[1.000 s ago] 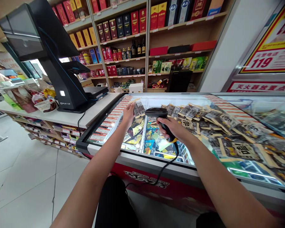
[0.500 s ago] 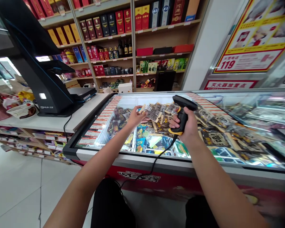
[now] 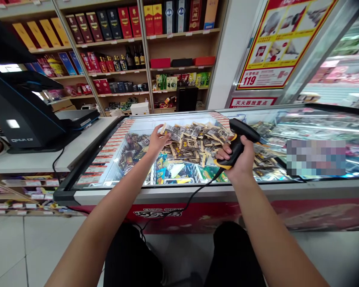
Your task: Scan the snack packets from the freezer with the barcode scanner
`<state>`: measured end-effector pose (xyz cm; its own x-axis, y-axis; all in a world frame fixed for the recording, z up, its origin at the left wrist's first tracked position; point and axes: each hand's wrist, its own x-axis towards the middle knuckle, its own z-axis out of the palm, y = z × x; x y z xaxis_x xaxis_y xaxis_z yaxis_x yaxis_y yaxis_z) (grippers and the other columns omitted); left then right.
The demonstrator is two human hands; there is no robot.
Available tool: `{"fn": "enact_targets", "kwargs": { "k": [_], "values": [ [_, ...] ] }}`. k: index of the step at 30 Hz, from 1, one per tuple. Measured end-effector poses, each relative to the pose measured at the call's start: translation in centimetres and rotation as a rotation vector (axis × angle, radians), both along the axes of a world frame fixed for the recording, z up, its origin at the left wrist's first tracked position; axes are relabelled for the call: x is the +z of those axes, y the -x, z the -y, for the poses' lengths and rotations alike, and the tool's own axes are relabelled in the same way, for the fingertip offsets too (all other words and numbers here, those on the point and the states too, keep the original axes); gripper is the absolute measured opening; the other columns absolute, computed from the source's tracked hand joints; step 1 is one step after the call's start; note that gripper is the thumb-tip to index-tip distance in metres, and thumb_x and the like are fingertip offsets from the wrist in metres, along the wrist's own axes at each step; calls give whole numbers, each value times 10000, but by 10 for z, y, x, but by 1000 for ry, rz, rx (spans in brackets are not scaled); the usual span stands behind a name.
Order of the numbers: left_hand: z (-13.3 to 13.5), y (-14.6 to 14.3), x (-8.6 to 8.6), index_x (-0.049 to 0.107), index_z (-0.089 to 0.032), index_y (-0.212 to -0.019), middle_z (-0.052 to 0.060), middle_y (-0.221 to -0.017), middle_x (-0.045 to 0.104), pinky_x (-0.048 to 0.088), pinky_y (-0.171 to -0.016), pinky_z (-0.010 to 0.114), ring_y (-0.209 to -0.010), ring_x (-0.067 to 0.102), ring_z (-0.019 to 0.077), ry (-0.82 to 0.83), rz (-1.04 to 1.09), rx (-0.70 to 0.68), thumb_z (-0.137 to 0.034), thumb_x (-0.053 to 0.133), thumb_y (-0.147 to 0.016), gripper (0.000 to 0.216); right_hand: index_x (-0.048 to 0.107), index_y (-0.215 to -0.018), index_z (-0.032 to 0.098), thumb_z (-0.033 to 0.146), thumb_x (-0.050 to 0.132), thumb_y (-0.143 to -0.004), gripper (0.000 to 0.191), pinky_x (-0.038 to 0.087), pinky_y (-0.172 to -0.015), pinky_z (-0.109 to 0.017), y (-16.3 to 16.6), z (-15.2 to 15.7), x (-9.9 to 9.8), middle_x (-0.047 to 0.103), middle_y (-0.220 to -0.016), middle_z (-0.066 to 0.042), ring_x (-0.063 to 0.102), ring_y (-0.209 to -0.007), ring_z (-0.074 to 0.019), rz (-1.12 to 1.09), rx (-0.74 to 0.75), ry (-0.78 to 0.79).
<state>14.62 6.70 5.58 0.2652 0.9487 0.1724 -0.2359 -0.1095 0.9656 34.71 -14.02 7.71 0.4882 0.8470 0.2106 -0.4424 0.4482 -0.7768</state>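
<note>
Left hand (image 3: pixel 158 142) pinching a packet (image 3: pixel 174 134) near frame centre, right hand (image 3: pixel 241 162) wrapped round a scanner (image 3: pixel 244 130) right of centre — a loosened pinch could lose the packet among look-alikes in the adjoining pile (image 3: pixel 189 143), a sharp swing snag the cable (image 3: pixel 194 193).

The freezer (image 3: pixel 92 197) is flooded from within by cool white light, while the near floor (image 3: pixel 182 249) is left in grey shadow at the middle and the stand (image 3: pixel 20 103) at left is sunk almost to black. The glass (image 3: pixel 329 126) at right is streaked with white glare and reflections, and a patch there is masked by coarse pixels. By wide-angle distortion the poster (image 3: pixel 279 52) is tilted, and the far right is blurred and darkened at the corners.
</note>
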Motion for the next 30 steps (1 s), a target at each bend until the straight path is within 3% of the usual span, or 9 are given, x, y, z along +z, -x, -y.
{"fn": "enact_targets", "kwargs": {
  "k": [3,5,8,10,13,19,24,27,30],
  "values": [
    [0,-13,4,648,-229,-1408,55,-927,720,646,-890,440,-878,768,259,-101,-137,13,-111,832,-830,617,524,-906,282,594,819,-823,437,418,-415,-289,-4,5,3,396,-590,71,375,-441,-113,-12,-9,15],
    [0,-18,6,687,-223,-1374,111,-1045,731,589,-1015,494,-1046,737,319,-289,-332,91,-112,829,-837,567,543,-913,279,598,813,-817,429,410,-409,-287,-3,8,2,390,-582,74,373,-436,-112,-6,2,33],
    [1,-17,3,747,-233,-1295,195,-1338,677,443,-1167,573,-1348,561,428,-584,-681,251,-190,828,-872,433,573,-915,264,590,845,-774,447,403,-412,-255,1,10,-3,400,-567,78,379,-441,-98,-27,15,57],
    [4,-13,-1,775,-252,-1244,204,-1472,600,413,-1162,598,-1412,476,461,-664,-868,304,-263,817,-900,346,582,-910,256,584,873,-743,468,405,-420,-229,3,11,-8,415,-556,82,378,-445,-85,-48,23,70],
    [10,-4,-9,787,-281,-1243,189,-1509,566,422,-1126,587,-1392,480,450,-695,-1009,291,-366,770,-955,300,583,-910,260,605,876,-738,484,418,-423,-219,8,11,-18,433,-548,84,391,-439,-86,-49,44,92],
    [25,16,-19,723,-306,-1380,174,-1566,512,419,-1108,560,-1396,486,419,-759,-1073,262,-415,643,-1033,372,590,-951,263,626,821,-756,473,436,-437,-243,22,2,-29,487,-577,78,461,-446,-110,-67,20,66],
    [38,38,-27,724,-260,-1348,182,-1524,556,423,-1093,546,-1363,516,390,-855,-1054,254,-375,576,-1062,342,597,-1014,262,576,694,-748,423,470,-467,-291,35,-9,-31,589,-648,34,561,-510,-167,-53,65,26],
    [44,52,-31,735,-242,-1294,181,-1482,595,432,-1084,537,-1341,543,377,-895,-962,245,-357,561,-1063,311,561,-1003,267,560,669,-752,400,471,-470,-301,44,-17,-33,621,-676,26,578,-518,-177,-25,85,44],
    [47,61,-30,734,-221,-1224,170,-1344,678,474,-1056,484,-1270,610,340,-883,-735,118,-436,494,-1095,347,529,-1025,275,556,707,-774,417,525,-538,-314,57,-29,-36,692,-747,12,630,-600,-192,20,85,87]
  ]
}}
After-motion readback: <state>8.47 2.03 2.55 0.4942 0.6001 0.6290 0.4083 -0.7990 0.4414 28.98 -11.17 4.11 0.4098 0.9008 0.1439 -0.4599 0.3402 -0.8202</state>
